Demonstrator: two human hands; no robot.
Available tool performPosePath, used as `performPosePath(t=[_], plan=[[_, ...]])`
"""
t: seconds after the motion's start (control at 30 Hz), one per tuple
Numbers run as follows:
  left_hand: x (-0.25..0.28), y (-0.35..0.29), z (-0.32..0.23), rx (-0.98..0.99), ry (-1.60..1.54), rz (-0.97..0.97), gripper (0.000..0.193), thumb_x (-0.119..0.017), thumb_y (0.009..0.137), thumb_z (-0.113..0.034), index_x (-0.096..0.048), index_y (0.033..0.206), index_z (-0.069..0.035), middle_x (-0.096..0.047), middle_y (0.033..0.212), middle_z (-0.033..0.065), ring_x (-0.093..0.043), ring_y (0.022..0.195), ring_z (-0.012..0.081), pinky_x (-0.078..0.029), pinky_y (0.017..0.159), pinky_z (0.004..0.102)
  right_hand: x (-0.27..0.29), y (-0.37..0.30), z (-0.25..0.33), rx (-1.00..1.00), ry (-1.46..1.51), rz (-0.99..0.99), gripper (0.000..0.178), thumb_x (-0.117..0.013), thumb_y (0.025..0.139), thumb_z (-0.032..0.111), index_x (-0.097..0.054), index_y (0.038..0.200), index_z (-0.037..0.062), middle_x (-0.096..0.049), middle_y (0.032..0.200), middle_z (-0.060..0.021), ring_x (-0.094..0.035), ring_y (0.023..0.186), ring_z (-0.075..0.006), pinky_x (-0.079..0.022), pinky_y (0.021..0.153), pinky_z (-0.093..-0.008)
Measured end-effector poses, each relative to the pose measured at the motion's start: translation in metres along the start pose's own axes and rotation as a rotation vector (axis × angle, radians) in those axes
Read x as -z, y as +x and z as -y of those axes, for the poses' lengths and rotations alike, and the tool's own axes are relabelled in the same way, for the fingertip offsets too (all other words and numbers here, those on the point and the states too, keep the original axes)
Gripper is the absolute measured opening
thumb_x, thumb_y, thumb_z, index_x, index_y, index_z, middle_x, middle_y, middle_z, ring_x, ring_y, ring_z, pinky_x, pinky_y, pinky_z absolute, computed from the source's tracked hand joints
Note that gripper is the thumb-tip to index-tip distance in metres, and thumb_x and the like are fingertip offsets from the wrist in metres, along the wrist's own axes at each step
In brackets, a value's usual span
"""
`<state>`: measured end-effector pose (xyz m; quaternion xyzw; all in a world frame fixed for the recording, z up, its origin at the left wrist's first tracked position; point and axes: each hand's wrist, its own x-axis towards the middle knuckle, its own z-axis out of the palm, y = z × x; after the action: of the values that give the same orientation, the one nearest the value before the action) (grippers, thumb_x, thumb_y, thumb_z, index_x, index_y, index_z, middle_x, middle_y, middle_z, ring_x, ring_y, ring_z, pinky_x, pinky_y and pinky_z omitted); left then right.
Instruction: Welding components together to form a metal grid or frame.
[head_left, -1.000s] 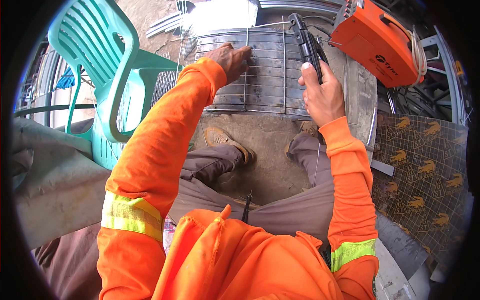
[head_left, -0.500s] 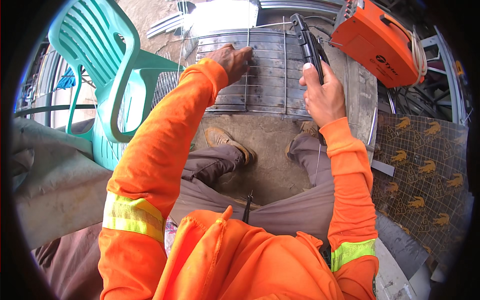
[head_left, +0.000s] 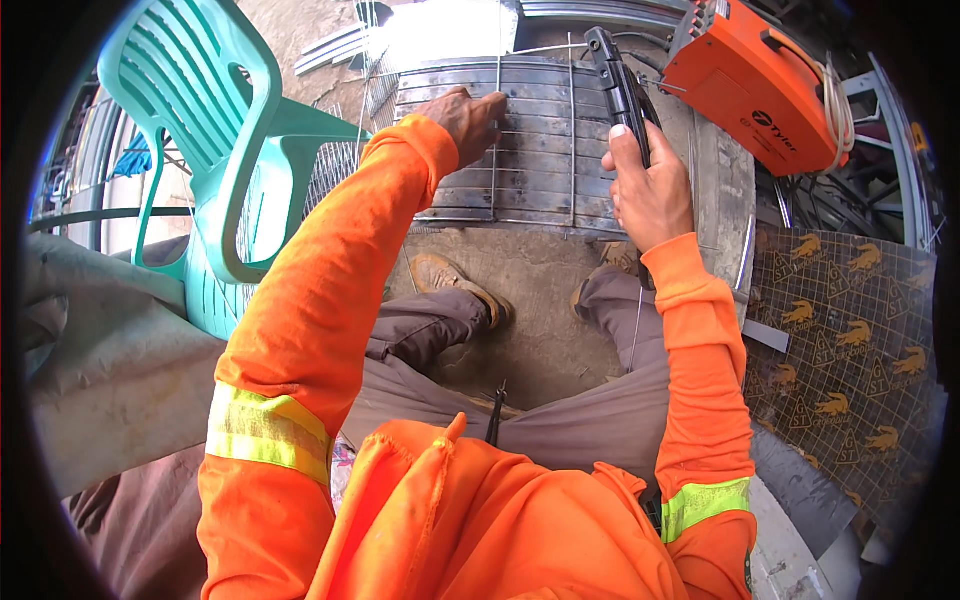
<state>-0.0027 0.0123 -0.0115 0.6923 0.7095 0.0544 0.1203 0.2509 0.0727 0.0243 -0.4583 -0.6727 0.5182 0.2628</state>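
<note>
I sit in orange sleeves over a low metal work surface made of dark steel strips [head_left: 545,170]. My left hand [head_left: 465,120] presses thin wire rods [head_left: 497,150] of a mesh down onto the strips. My right hand [head_left: 650,190] grips a black welding electrode holder [head_left: 620,85], raised beside the rods at the right side of the surface. A thin upright wire rod [head_left: 572,120] stands between the two hands.
An orange welding machine [head_left: 755,85] sits at the upper right with a coiled cable. A teal plastic chair [head_left: 215,150] stands to the left. Printed dark sheeting [head_left: 850,340] lies at the right, grey cloth [head_left: 110,370] at the left. My boots [head_left: 455,285] rest on concrete.
My right hand with the holder has shifted slightly; my left hand stays on the wire rods. Otherwise nothing has moved.
</note>
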Motion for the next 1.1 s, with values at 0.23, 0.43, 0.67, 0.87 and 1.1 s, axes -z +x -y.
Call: performPosePath(t=[0.23,0.43,0.67,0.87,1.1], plan=[[0.003,-0.002,-0.006,0.048,0.01,0.008,0.032,-0.061,0.088,-0.026,-0.059,0.118,-0.013,-0.072,0.091,0.0156,-0.068,0.085,0.0396,-0.054,0.076,0.0505,0.0,0.0,0.0,0.001,-0.009,0.011,0.042,-0.054,0.097,0.043,-0.061,0.1,0.0019,-0.066,0.076,-0.0078,-0.063,0.07,-0.0188,-0.05,0.071,-0.0339],[0.006,-0.002,-0.008,0.052,0.012,0.029,0.033,-0.061,0.088,-0.027,-0.058,0.119,-0.015,-0.072,0.092,0.0162,-0.067,0.084,0.0409,-0.053,0.077,0.051,-0.001,0.0,0.001,0.002,-0.027,0.01,0.042,-0.053,0.097,0.043,-0.062,0.101,0.0019,-0.066,0.076,-0.0087,-0.063,0.07,-0.0198,-0.051,0.071,-0.0342],[0.0,0.001,-0.002,0.037,-0.011,0.034,0.032,-0.061,0.088,-0.023,-0.058,0.118,-0.011,-0.072,0.094,0.016,-0.067,0.085,0.0402,-0.053,0.077,0.0504,-0.002,0.0,0.002,0.009,-0.037,0.018,0.042,-0.053,0.097,0.043,-0.062,0.1,0.0018,-0.066,0.076,-0.0089,-0.064,0.071,-0.0207,-0.051,0.071,-0.0347],[0.001,0.001,-0.003,0.044,0.01,0.032,0.033,-0.061,0.088,-0.023,-0.057,0.119,-0.011,-0.072,0.096,0.0141,-0.067,0.084,0.0397,-0.053,0.077,0.0503,0.001,0.0,0.005,-0.004,-0.059,0.026,0.041,-0.054,0.096,0.042,-0.062,0.104,0.0021,-0.066,0.078,-0.0118,-0.065,0.072,-0.0261,-0.051,0.072,-0.0367],[0.0,-0.004,0.0,-0.023,0.008,-0.03,0.032,-0.061,0.088,-0.024,-0.058,0.117,-0.012,-0.071,0.089,0.0152,-0.067,0.084,0.0408,-0.053,0.077,0.0503,0.019,-0.011,0.032,0.366,-0.336,-0.27,0.037,-0.056,0.096,0.031,-0.06,0.121,0.0041,-0.068,0.092,-0.0218,-0.067,0.086,-0.0388,-0.052,0.076,-0.0425]])
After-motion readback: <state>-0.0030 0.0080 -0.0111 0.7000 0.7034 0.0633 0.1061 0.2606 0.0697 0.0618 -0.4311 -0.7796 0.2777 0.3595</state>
